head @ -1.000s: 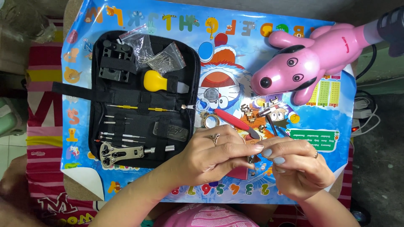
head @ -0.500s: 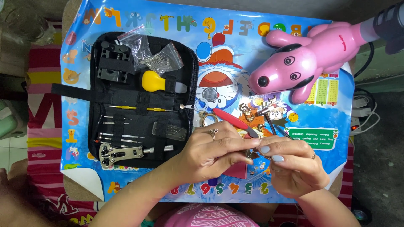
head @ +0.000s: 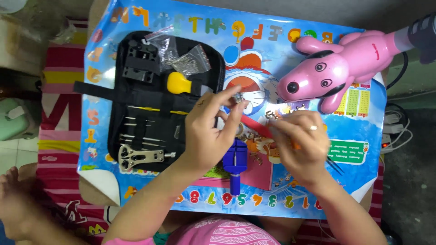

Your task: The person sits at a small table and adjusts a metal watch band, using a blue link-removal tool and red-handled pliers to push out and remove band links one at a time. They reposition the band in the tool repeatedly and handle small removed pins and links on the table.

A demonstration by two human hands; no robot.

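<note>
Covering the low table, the alphabet mat carried the black tool case on the left and the blue link-pin press nearer the person. Both hands met above the press: the left hand pinched a small metal watch part at its fingertips, pointing rightward toward the right hand, curled shut around a thin red-handled tool lying slantwise between them.

We've got one head cam, looking straight down, close over the bench and both hands.
</note>
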